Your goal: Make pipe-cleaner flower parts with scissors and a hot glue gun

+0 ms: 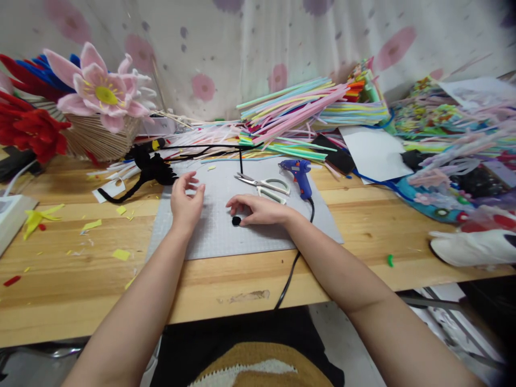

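Note:
Over the left part of the grey cutting mat (217, 244), my left hand (186, 203) is raised with its fingers apart and nothing in them. It is nearest to a black fuzzy figure (155, 169) with a long curved tail, made of what looks like pipe cleaner. My right hand (260, 209) hovers low over the mat's middle, its fingers loosely bent and apart. A small round black fuzzy piece (236, 221) is at its thumb tip, seemingly touching it. Beyond that hand lie scissors (266, 187) with pale handles and a blue glue gun (299, 176).
Bundles of coloured pipe cleaners (298, 110) are heaped at the back. Black stems (213, 148) cross the mat's far edge. A pink fuzzy flower (102, 91) stands at the left; yellow scraps (121, 254) are scattered below. The glue gun's cord (292, 277) hangs over the front edge.

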Demonstrator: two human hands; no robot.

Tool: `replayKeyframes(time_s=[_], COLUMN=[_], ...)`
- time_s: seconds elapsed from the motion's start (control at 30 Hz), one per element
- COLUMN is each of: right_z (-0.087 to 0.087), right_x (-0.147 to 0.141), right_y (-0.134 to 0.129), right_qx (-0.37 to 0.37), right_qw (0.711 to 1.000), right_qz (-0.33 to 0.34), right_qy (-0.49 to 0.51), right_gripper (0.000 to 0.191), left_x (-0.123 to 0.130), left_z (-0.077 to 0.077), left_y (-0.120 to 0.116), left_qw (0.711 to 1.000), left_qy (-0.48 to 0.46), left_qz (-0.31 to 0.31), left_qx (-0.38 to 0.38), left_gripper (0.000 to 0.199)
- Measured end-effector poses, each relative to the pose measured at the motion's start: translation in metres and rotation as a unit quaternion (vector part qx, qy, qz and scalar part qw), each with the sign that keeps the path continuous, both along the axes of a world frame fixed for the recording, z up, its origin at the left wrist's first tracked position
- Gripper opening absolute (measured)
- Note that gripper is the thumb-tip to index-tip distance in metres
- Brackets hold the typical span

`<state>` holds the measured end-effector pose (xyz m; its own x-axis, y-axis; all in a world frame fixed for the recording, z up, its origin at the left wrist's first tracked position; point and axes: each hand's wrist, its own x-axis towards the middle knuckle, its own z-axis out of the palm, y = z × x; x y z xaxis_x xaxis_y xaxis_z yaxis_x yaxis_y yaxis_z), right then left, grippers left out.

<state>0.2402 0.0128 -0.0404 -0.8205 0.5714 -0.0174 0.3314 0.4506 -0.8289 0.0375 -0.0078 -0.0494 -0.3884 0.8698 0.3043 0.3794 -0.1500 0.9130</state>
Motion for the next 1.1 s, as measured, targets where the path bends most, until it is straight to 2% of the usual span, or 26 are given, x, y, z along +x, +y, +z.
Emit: replayKeyframes(time_s=[0.1, 0.2, 0.27, 0.33, 0.4, 0.53, 0.63, 0.77, 0.93, 1.1], right_z=[0.0, -0.005, -0.01, -0.015, -0.019, -0.022, -0.025, -0.031, -0.036, -0.033], right_x=[-0.001, -0.001, -0.001, -0.002, -0.004, -0.009, -0.012, -0.017, -0.019, -0.019], right_y=[-0.002, 0.0, 0.002, 0.004, 0.005, 0.005, 0.006, 0.008, 0.011, 0.008], right_qx=[0.008, -0.004, -0.009, -0.013, -0.01, -0.002, -0.028, -0.077, -0.098, -0.073], right_qw=[1.0, 0.999, 0.997, 0.993, 0.988, 0.98, 0.972, 0.954, 0.933, 0.948], right_qz=[-0.011, -0.043, -0.072, -0.098, -0.121, -0.142, -0.159, -0.22, -0.278, -0.235], right_qy=[-0.014, 0.007, 0.039, 0.072, 0.099, 0.139, 0.168, 0.19, 0.208, 0.202], right_gripper=[0.045, 0.047, 0.047, 0.045, 0.045, 0.046, 0.045, 0.034, 0.024, 0.031], left_x=[-0.001, 0.001, 0.004, 0.009, 0.013, 0.016, 0.016, 0.017, 0.018, 0.017], left_z=[-0.001, -0.005, -0.008, -0.011, -0.013, -0.014, -0.013, -0.013, -0.012, -0.011], left_y=[0.001, 0.001, -0.001, -0.003, -0.005, -0.005, -0.004, -0.003, -0.004, -0.003], left_qw=[0.999, 0.997, 0.987, 0.964, 0.945, 0.942, 0.94, 0.938, 0.94, 0.938], left_qy=[-0.027, -0.021, -0.024, -0.029, -0.034, -0.067, -0.101, -0.106, -0.119, -0.126], left_qz=[-0.02, -0.061, -0.147, -0.241, -0.294, -0.294, -0.284, -0.292, -0.276, -0.279], left_qx=[-0.042, -0.032, -0.063, -0.111, -0.136, -0.147, -0.158, -0.156, -0.162, -0.163], left_gripper=[0.027, 0.035, 0.043, 0.046, 0.047, 0.043, 0.042, 0.042, 0.041, 0.042])
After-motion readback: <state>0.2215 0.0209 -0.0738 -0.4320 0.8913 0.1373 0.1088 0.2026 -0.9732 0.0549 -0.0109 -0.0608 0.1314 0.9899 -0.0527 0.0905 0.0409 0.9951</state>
